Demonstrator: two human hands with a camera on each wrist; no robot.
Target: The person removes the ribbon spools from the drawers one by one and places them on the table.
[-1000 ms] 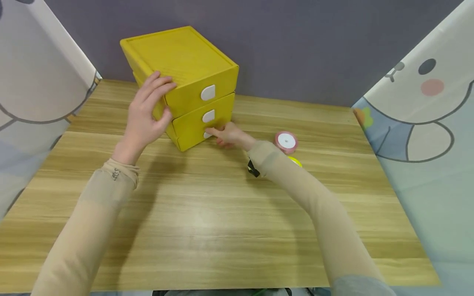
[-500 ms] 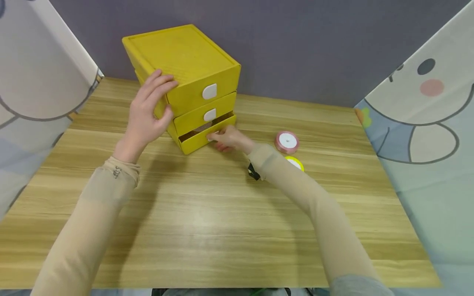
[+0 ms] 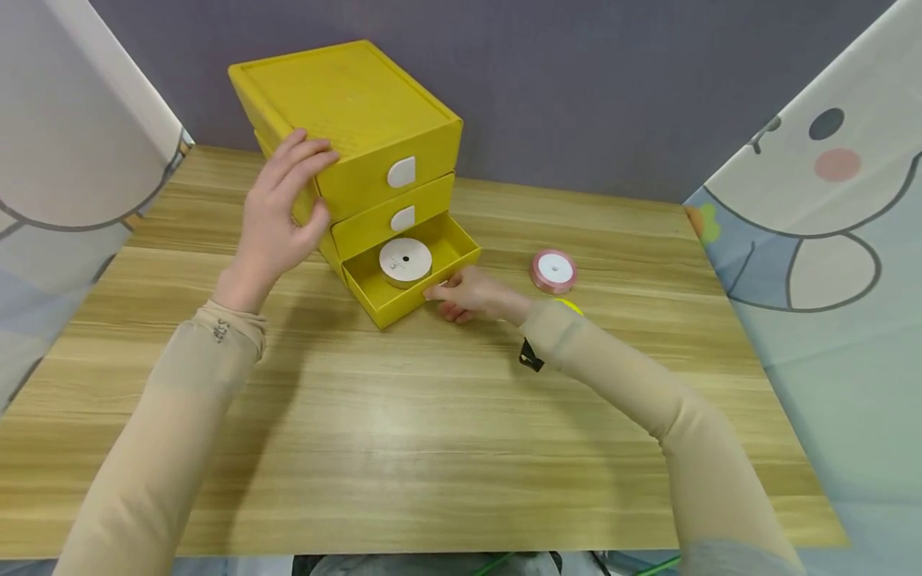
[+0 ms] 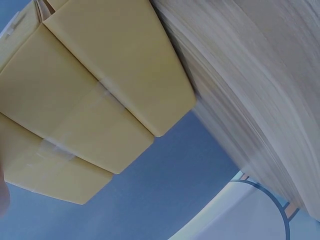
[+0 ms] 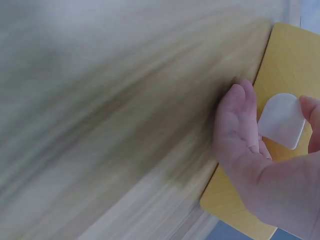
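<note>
Pinching the white tab (image 5: 281,120), the right hand (image 3: 468,294) holds the bottom drawer (image 3: 414,276) open; the cabinet (image 3: 346,152), seemingly light and prone to sliding, is steadied by the spread left hand (image 3: 277,224).

A staged tabletop booth: wooden table (image 3: 432,448) enclosed by cartoon-printed curtains (image 3: 828,200).
</note>
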